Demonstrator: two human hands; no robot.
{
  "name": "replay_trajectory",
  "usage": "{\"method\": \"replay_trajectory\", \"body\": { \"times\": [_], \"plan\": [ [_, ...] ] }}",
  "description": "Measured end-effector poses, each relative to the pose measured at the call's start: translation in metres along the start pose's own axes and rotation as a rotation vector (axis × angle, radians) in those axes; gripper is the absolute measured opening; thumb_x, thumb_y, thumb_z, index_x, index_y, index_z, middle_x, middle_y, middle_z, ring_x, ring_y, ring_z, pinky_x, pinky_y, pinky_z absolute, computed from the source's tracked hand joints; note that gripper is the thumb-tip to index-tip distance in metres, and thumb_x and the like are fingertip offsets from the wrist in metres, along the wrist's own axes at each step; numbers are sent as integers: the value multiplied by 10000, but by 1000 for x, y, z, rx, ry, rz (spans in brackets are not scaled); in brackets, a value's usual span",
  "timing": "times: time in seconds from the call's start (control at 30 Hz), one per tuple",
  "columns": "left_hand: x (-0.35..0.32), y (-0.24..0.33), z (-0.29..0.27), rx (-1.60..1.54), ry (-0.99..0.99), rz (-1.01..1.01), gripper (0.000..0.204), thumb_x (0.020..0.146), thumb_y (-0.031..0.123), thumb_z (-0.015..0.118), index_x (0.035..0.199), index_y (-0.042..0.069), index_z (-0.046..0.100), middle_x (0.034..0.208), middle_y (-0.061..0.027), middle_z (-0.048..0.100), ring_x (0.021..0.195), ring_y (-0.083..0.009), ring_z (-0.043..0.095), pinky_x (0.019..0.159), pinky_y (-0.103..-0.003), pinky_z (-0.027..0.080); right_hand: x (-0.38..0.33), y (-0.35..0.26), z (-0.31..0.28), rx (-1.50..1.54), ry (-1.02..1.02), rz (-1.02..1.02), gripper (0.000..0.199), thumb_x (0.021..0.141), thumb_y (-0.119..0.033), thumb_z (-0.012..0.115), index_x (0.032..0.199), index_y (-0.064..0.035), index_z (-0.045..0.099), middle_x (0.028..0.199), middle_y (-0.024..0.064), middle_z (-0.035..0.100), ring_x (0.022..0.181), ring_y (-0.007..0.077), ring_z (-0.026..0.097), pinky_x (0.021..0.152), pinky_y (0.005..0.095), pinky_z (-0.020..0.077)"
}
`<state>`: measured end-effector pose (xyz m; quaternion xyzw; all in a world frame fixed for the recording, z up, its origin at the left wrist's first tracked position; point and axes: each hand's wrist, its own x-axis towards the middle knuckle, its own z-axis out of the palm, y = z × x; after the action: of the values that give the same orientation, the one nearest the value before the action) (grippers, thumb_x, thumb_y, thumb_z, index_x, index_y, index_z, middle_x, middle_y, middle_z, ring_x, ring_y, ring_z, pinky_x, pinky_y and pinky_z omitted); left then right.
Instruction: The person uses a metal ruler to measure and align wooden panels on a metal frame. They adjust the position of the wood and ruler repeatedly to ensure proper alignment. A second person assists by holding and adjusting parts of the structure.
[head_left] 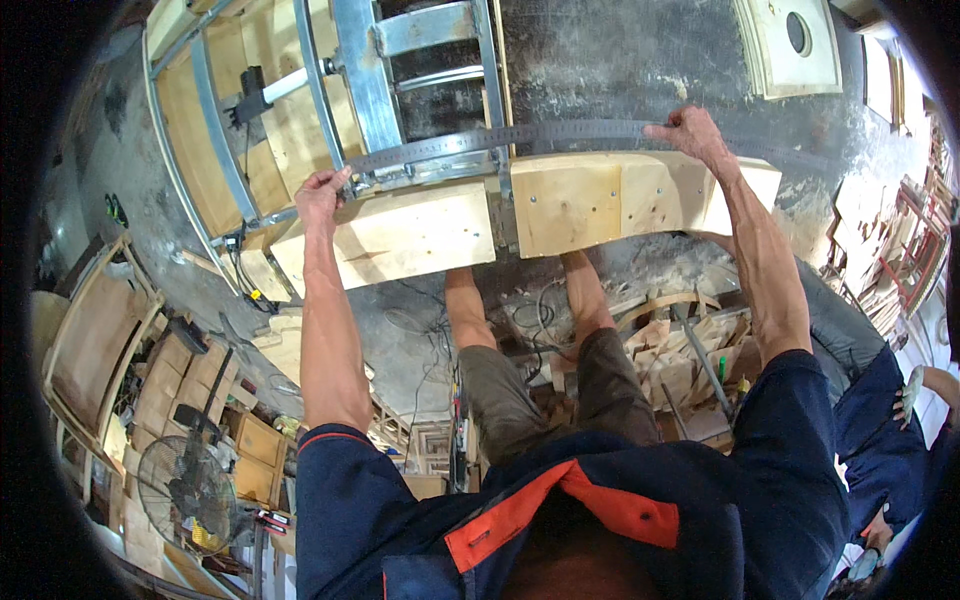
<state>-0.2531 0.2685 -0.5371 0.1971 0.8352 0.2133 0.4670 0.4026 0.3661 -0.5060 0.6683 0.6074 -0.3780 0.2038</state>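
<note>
A long metal ruler (pixel 540 134) stretches between my hands, above a metal frame (pixel 365 85) and two pale wooden blocks. My left hand (pixel 320 195) is closed on the ruler's left end, over the far edge of the left wooden block (pixel 400 235). Farther right, my right hand (pixel 692 134) pinches the ruler beyond the right wooden block (pixel 610 205), which has several screws in its top. The ruler's right part runs on past my right hand and looks faint against the dark floor.
A wooden panel with a round hole (pixel 790 45) lies at the far right. Cables and wood scraps (pixel 700 370) cover the floor around my legs. A standing fan (pixel 185 480) and a wooden frame (pixel 100 350) are at the left. Another person (pixel 880 430) is close at my right.
</note>
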Motion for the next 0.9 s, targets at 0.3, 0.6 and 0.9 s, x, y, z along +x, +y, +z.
{"method": "replay_trajectory", "body": {
  "times": [0.3, 0.6, 0.9],
  "plan": [
    [8, 60, 16, -91, 27, 52, 368, 875, 368, 855, 1074, 73, 760, 946, 1, 719, 828, -82, 615, 655, -290, 494, -22, 23, -57, 429, 103, -116, 470, 832, -381, 883, 710, 19, 668, 596, 13, 488, 619, 114, 411, 553, 362, 385],
    [178, 260, 56, -26, 302, 436, 616, 947, 537, 708, 1208, -21, 696, 942, -84, 705, 877, -160, 633, 732, -291, 506, 64, -1, -154, 481, 287, -66, 447, 868, -430, 848, 764, -16, 715, 638, -23, 559, 589, 100, 481, 540, 312, 377],
    [194, 269, 130, -318, 375, 495, 406, 1033, 310, 628, 966, -90, 661, 779, -159, 676, 597, -223, 667, 488, -370, 596, 141, -26, -208, 415, 286, -72, 508, 873, -468, 838, 698, -32, 645, 634, -29, 509, 601, 101, 442, 543, 302, 324]
  ]
}}
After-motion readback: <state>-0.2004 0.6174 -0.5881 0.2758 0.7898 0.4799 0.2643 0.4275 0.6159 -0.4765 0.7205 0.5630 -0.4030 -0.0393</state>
